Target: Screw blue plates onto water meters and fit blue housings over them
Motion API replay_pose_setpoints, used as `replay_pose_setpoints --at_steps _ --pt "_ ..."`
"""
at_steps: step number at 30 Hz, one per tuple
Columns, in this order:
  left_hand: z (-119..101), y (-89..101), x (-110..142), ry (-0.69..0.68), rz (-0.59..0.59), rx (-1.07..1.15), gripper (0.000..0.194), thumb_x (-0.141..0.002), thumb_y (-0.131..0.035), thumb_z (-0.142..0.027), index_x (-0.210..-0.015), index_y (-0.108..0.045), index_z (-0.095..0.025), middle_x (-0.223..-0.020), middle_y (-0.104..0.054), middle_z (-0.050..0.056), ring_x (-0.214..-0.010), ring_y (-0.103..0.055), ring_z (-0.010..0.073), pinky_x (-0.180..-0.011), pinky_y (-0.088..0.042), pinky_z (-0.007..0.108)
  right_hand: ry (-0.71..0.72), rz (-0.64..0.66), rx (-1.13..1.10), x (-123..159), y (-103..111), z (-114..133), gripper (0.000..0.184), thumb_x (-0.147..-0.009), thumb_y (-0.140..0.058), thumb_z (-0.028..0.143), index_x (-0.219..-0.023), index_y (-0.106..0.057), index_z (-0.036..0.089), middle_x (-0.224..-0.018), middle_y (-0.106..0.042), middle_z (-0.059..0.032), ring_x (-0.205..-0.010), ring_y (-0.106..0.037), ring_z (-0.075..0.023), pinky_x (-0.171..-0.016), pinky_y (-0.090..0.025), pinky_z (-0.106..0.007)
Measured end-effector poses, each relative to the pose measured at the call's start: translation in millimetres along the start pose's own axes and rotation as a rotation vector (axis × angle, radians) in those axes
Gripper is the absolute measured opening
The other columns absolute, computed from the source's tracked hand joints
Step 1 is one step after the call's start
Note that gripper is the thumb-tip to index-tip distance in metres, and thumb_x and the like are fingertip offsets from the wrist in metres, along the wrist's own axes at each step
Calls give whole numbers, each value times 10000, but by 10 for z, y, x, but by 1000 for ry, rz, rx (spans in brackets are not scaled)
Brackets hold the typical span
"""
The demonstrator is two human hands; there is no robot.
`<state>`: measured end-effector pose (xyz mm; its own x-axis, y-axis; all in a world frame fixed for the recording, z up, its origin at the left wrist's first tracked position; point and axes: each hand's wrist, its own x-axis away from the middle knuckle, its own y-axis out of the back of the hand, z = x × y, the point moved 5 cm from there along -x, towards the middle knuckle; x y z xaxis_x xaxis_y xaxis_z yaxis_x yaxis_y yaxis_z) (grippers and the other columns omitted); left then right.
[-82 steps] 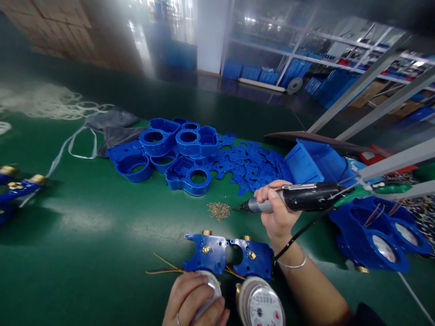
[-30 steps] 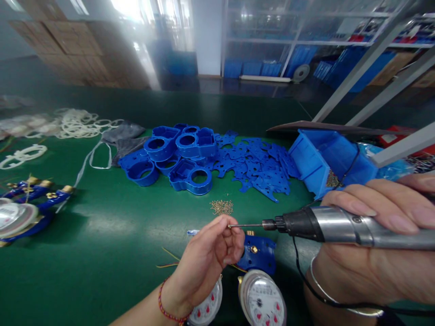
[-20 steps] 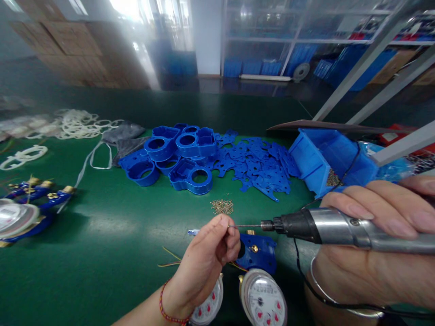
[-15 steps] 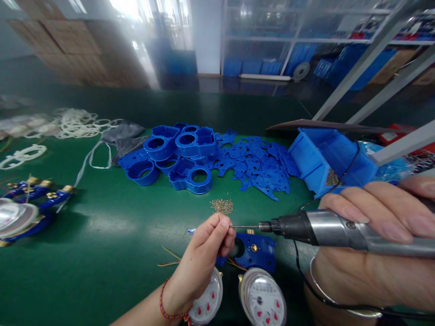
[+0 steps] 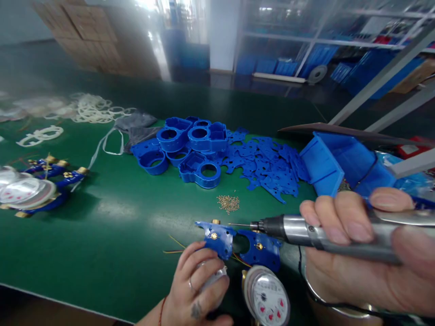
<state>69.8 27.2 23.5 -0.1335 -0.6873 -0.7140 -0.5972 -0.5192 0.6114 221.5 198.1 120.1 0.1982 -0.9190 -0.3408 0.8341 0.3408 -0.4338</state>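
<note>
My right hand (image 5: 350, 244) is wrapped round a silver electric screwdriver (image 5: 294, 228). Its thin bit points left, the tip just above a blue plate (image 5: 220, 242) with a brass fitting. My left hand (image 5: 200, 290) curls over a round water meter (image 5: 213, 276) in front of that plate, its fingers round the clear cover and hiding most of the dial. Beside it lies a second water meter (image 5: 270, 299), dial up with red pointers, below another blue plate (image 5: 263, 249). Whether a screw sits on the bit is too small to tell.
Small brass screws (image 5: 228, 203) lie in a pile beyond the plates. Farther back are blue housings (image 5: 200, 174), flat blue plates (image 5: 268, 163) and a blue bin (image 5: 322, 167). Assembled meters (image 5: 30, 190) stand at left, near white rings (image 5: 91, 108). A black cord (image 5: 301, 267) hangs by my right wrist.
My left hand has left the screwdriver's bit and moved down onto the left water meter. The screwdriver has shifted slightly left, and the view has turned a little.
</note>
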Motion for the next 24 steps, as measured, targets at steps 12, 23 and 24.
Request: replay_pose_setpoints --at_steps 12,23,24 --pt "-74 -64 -109 170 -78 158 209 -696 -566 -9 -863 -602 -129 -771 -660 76 -750 -607 192 -671 -544 328 -143 512 7 207 -636 -462 99 -893 -584 257 -971 -528 279 -669 -527 54 -578 -532 -112 -596 -467 -298" --pt "-51 -62 -79 158 -75 183 190 -711 -560 -34 -869 -591 -135 -759 -646 70 -760 -587 194 -661 -524 327 -87 490 199 272 -693 -597 139 -844 -609 263 -950 -520 261 -678 -539 43 -571 -538 -128 -581 -480 -309" --pt "-50 -59 -76 156 -77 184 188 -711 -563 -35 -868 -590 -134 -759 -645 71 -757 -586 194 -658 -521 326 -88 498 200 276 -697 -603 139 -850 -601 259 -958 -515 263 -684 -539 43 -576 -539 -128 -584 -481 -312"
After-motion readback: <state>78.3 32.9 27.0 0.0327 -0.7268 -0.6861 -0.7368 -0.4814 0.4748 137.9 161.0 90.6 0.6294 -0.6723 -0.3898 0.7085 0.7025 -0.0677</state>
